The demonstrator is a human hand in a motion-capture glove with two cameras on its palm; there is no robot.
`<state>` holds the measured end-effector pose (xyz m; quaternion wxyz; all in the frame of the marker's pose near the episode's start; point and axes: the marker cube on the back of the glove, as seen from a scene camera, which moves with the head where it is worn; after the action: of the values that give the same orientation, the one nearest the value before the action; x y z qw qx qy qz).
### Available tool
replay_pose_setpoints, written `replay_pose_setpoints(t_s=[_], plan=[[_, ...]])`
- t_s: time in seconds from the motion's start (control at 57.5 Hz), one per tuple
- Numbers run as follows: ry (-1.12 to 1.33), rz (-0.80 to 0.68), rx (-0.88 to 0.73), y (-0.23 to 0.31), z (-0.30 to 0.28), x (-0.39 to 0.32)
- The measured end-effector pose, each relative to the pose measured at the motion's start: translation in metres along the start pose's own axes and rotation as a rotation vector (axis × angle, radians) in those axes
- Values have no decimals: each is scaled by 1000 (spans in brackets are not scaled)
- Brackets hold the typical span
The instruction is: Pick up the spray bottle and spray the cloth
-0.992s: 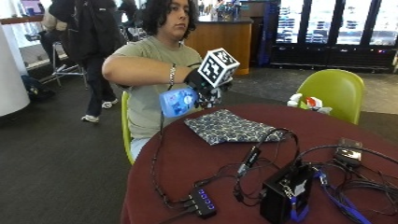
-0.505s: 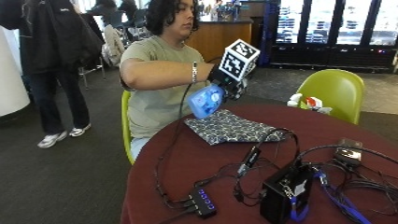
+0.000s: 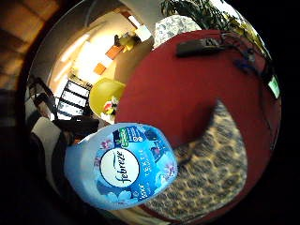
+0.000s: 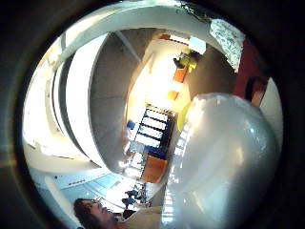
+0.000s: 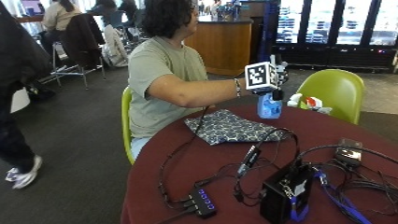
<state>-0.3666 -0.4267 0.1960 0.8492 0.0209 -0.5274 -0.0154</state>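
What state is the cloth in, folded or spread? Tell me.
Folded, roughly. The cloth lies flat on the table as a compact patch with one corner doubled over, beside the held bottle.

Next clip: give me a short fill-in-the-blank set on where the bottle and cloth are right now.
1. The gloved right hand holds the spray bottle above the ___ round table.
2. The patterned cloth lies ___ on the table.
3. The bottle's label reads ___.
4. Beyond the table stands a ___ chair.

Missing words: red; flat; Febreze; green
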Motion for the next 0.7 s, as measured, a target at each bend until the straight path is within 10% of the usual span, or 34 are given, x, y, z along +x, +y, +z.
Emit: replay_pose_setpoints(t_s=[0.696], plan=[[22,-7,-164,13,7,34]])
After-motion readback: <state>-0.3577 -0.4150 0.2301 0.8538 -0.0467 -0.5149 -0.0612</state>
